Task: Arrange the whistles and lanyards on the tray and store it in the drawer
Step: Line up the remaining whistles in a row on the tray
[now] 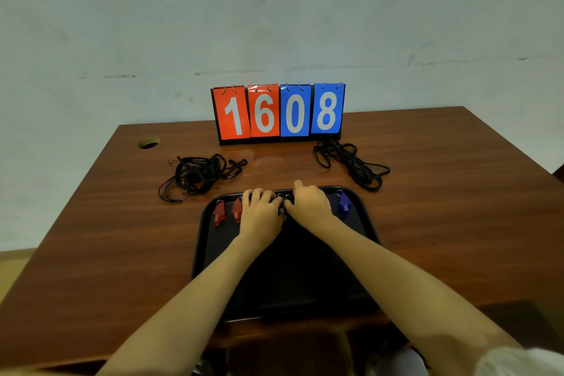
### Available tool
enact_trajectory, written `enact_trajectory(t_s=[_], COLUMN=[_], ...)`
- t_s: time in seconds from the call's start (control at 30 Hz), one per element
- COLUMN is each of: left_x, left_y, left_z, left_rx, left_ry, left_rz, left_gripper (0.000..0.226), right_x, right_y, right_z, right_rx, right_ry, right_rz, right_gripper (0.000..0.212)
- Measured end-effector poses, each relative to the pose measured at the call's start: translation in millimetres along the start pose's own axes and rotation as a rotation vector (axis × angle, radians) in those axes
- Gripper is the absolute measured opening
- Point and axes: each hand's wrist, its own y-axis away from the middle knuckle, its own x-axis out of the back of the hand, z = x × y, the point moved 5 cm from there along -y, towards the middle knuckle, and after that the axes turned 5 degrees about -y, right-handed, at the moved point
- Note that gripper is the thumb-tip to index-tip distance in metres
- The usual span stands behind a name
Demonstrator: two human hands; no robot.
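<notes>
Our left hand and right hand meet at the far end of the flat black plastic tray, fingers curled on a small black plastic whistle between them. Light, hard, likely slick: we pinch its body. Limp black cord lanyards lie beyond both hands.

Can't read either grip from here: left hand and right hand cover most of the dark whistles between them, fingertips hidden. Forearms cut off at bottom edge.
</notes>
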Motion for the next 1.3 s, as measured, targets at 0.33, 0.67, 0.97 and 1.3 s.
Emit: enact_trajectory(t_s=[0.33,0.67,0.97,1.3], left_x=[1,-12,-12,-5], left_y=[1,-1,-11,-16], left_z=[4,23,41,28], left_rx=[-0.009,-0.137,-0.139,-0.087], left_ry=[0.02,-0.036,-0.028,-0.012], left_rz=[0.014,0.041,0.059,0.013], left_gripper=[0.053,0.054,0.044,0.045], right_x=[15,20,23,21], right_y=[3,20,11,11], right_z=[20,49,53,42], right_rx=[-0.01,0.12,0.088,0.145], right_ry=[-0.065,0.058,0.129,0.072], right_rz=[0.09,-0.19,-0.16,-0.176], right_gripper=[0.029,0.057,0.06,0.046])
